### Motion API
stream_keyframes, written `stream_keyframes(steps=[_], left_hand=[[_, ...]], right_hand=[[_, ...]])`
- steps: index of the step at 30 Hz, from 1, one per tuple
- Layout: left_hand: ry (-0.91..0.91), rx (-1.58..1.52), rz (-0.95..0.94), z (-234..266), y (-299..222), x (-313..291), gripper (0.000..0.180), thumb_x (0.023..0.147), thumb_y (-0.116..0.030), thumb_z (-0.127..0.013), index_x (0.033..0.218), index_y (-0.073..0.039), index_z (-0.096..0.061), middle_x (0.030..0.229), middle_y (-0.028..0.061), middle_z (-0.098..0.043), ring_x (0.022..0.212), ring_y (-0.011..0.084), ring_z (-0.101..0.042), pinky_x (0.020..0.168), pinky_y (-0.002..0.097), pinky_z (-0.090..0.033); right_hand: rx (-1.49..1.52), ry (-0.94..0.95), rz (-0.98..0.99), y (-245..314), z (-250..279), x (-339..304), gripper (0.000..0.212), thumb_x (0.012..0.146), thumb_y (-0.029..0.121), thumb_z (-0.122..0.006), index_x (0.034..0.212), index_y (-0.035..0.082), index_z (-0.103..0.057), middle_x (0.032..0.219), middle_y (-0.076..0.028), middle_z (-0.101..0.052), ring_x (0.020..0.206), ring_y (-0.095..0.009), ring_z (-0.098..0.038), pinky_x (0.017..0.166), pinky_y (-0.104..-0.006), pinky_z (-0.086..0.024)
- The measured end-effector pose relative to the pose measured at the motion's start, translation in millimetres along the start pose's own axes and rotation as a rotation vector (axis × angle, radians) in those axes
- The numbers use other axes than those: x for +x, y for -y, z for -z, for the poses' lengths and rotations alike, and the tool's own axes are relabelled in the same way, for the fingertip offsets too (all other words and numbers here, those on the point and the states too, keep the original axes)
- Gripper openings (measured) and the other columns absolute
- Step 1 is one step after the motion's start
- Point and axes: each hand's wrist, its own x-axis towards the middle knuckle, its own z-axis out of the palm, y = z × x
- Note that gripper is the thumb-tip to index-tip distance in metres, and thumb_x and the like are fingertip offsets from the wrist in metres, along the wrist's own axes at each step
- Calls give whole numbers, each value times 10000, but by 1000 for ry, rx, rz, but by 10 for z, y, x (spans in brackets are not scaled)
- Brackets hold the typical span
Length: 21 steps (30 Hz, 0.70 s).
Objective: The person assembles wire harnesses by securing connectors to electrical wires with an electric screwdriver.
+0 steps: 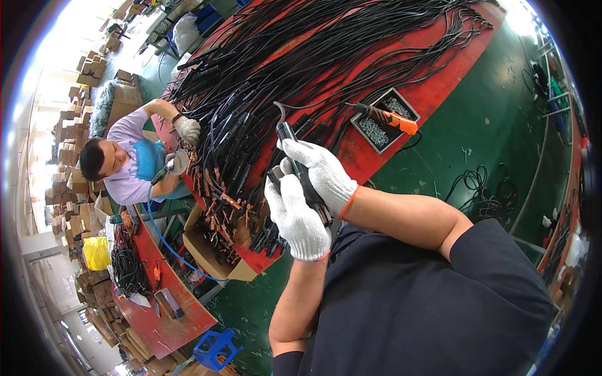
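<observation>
White knit gloves cover both my hands above the red table [439,78]. My right hand [323,174] is closed around a black tube-shaped part [286,131], its upper end sticking out past the fingers beside a grey cable end. Just below it, my left hand [296,219] is closed on a dark piece [274,178] that shows at its fingertips; whether this belongs to the same part I cannot tell. The gloves hide most of what lies between them. Beyond my hands are many black tubular cable parts [235,128] with long black cables [326,50].
A tray [380,147] of screws holds an orange electric screwdriver [392,119] across it. A co-worker [135,150] in gloves, left, holds a tool on a blue hose [172,241]. Copper-coloured strips [219,213] lie by a cardboard box [241,271]. A blue stool [216,349] stands below.
</observation>
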Motion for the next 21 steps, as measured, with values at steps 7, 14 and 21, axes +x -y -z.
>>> stream_keyframes(steps=[7, 14, 21], left_hand=[[-4, -74, -36, -25, 66, 10, 362, 1121, -281, -471, 1389, -45, -531, 1275, 93, -656, 1163, 209, -650, 1005, 372, -524], [94, 111, 12, 124, 371, -36, 396, 1131, -247, -438, 1443, -9, -493, 1253, 87, -640, 1159, 140, -600, 1010, 309, -475], [308, 1038, -287, 294, 232, -230, 474, 1100, -254, -522, 1430, 85, -482, 1056, 224, -736, 859, 235, -746, 781, 356, -569]], right_hand=[[-102, 40, 21, 81, -42, 46, 185, 1027, 249, -669, 1122, 93, -638, 802, 20, -617, 741, -95, -622, 702, -276, -545], [-540, -161, 334, 51, 118, 282, 424, 995, 272, -671, 1316, 8, -588, 840, -3, -603, 754, -69, -558, 679, -265, -481], [-743, -279, 424, 71, 258, 298, 559, 972, 337, -680, 1420, 29, -549, 990, -65, -694, 862, -143, -655, 793, -314, -535]])
